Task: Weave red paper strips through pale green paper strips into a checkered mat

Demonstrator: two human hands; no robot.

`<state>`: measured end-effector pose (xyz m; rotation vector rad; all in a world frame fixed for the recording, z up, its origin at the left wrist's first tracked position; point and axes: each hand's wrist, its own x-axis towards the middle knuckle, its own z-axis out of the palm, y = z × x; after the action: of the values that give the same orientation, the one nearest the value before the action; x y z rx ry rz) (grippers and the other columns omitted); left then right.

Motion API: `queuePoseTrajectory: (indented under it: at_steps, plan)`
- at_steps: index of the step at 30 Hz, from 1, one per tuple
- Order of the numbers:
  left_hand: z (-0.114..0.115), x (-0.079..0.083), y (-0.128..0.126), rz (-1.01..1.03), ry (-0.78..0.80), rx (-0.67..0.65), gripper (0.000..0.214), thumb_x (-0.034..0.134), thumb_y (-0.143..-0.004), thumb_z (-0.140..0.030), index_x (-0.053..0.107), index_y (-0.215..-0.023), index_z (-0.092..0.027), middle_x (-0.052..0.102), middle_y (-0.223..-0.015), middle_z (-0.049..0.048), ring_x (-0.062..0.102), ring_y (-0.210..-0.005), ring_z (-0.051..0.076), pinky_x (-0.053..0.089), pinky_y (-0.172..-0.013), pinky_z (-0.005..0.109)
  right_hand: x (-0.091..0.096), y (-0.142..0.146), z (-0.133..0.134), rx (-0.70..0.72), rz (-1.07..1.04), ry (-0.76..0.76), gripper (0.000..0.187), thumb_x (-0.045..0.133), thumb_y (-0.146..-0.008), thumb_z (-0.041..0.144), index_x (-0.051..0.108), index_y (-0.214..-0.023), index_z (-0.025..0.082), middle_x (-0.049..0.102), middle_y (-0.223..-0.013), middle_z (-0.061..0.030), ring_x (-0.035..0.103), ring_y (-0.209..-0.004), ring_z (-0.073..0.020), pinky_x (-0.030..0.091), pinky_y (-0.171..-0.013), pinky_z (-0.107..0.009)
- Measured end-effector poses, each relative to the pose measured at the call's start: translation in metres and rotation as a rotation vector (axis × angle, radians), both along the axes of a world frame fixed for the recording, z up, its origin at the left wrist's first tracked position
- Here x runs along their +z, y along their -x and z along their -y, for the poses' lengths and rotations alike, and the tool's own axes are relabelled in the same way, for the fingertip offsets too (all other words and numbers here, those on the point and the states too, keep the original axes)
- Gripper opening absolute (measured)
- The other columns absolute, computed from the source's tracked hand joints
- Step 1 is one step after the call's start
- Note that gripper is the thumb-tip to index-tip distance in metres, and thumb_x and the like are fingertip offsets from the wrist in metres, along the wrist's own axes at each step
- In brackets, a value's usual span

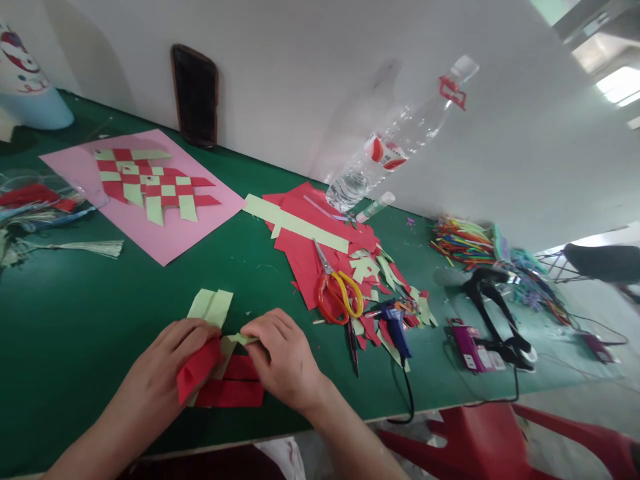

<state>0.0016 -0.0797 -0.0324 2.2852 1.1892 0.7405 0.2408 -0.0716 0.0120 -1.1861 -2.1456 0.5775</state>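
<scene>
Both my hands work at a small bundle of red and light-green paper strips (230, 380) near the front edge of the green table (75, 320). My left hand (165, 360) is closed over the folded red strips, pressing them down. My right hand (280, 353) pinches the end of a light-green strip (245, 339) between thumb and fingers. More green strip ends (211, 307) stick out beyond my left hand.
A pink sheet (165, 227) carries a woven red-and-green piece (150, 183). Red paper scraps (310, 247), orange-and-yellow scissors (337, 290), a blue glue gun (395, 323), a clear bottle (395, 150), coloured sticks (463, 243) and a red chair (495, 440) lie to the right.
</scene>
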Motion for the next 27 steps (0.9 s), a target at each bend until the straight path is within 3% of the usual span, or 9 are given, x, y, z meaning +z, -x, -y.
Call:
queuePoseTrajectory:
  at_steps: [3, 9, 14, 17, 20, 23, 27]
  plan:
    - [0.0, 0.002, -0.001, -0.014, -0.044, 0.009, 0.017, 0.05, -0.104, -0.03, 0.066, -0.111, -0.029, 0.075, -0.113, 0.0016, 0.071, -0.107, 0.023, 0.062, -0.091, 0.038, 0.0, -0.002, 0.014, 0.052, -0.04, -0.074, 0.03, 0.05, -0.098, 0.006, 0.066, -0.119, 0.02, 0.078, -0.1, -0.0075, 0.069, -0.092, -0.0204, 0.058, -0.086, -0.034]
    - [-0.002, 0.003, -0.004, -0.055, -0.105, 0.008, 0.019, 0.047, -0.101, -0.023, 0.065, -0.105, -0.028, 0.075, -0.103, -0.001, 0.072, -0.105, 0.022, 0.062, -0.095, 0.039, -0.003, -0.005, 0.031, 0.14, 0.006, -0.08, 0.026, 0.049, -0.1, 0.01, 0.071, -0.106, 0.022, 0.077, -0.093, -0.0054, 0.067, -0.086, -0.02, 0.06, -0.082, -0.034]
    - [-0.002, -0.001, -0.006, -0.056, -0.037, 0.02, 0.021, 0.047, -0.103, -0.029, 0.067, -0.098, -0.028, 0.076, -0.102, 0.0002, 0.073, -0.103, 0.022, 0.062, -0.094, 0.037, -0.007, -0.009, 0.037, 0.214, 0.099, -0.083, 0.025, 0.049, -0.105, 0.014, 0.071, -0.109, 0.024, 0.079, -0.096, -0.0031, 0.068, -0.092, -0.0194, 0.058, -0.085, -0.035]
    - [-0.002, -0.004, -0.007, -0.063, -0.093, 0.024, 0.025, 0.046, -0.106, -0.034, 0.07, -0.1, -0.028, 0.078, -0.106, 0.0006, 0.074, -0.106, 0.023, 0.062, -0.096, 0.039, -0.01, -0.009, 0.038, 0.239, 0.125, -0.152, 0.023, 0.048, -0.107, 0.016, 0.069, -0.106, 0.025, 0.079, -0.091, 0.0003, 0.068, -0.087, -0.0175, 0.056, -0.078, -0.032]
    - [-0.003, -0.003, -0.007, -0.105, -0.124, 0.018, 0.031, 0.041, -0.107, -0.03, 0.071, -0.102, -0.026, 0.079, -0.107, 0.0026, 0.074, -0.107, 0.025, 0.062, -0.098, 0.043, -0.011, -0.007, 0.038, 0.224, 0.106, -0.237, 0.019, 0.051, -0.106, 0.016, 0.068, -0.104, 0.023, 0.077, -0.086, 0.001, 0.067, -0.082, -0.0163, 0.054, -0.073, -0.031]
    - [-0.004, 0.0, -0.006, -0.062, -0.102, 0.016, 0.028, 0.042, -0.107, -0.029, 0.07, -0.106, -0.026, 0.079, -0.105, 0.0012, 0.075, -0.104, 0.024, 0.063, -0.095, 0.04, -0.007, -0.003, 0.037, 0.172, 0.071, -0.257, 0.017, 0.052, -0.105, 0.014, 0.067, -0.108, 0.022, 0.078, -0.09, -0.0006, 0.069, -0.08, -0.0164, 0.055, -0.072, -0.03]
    - [-0.003, -0.001, -0.004, -0.029, 0.053, 0.031, 0.022, 0.049, -0.105, -0.037, 0.069, -0.108, -0.029, 0.079, -0.107, 0.0019, 0.075, -0.107, 0.025, 0.062, -0.096, 0.04, 0.001, 0.003, 0.025, 0.014, 0.018, -0.229, 0.019, 0.054, -0.104, 0.014, 0.065, -0.118, 0.02, 0.08, -0.096, -0.0049, 0.072, -0.08, -0.019, 0.059, -0.074, -0.032]
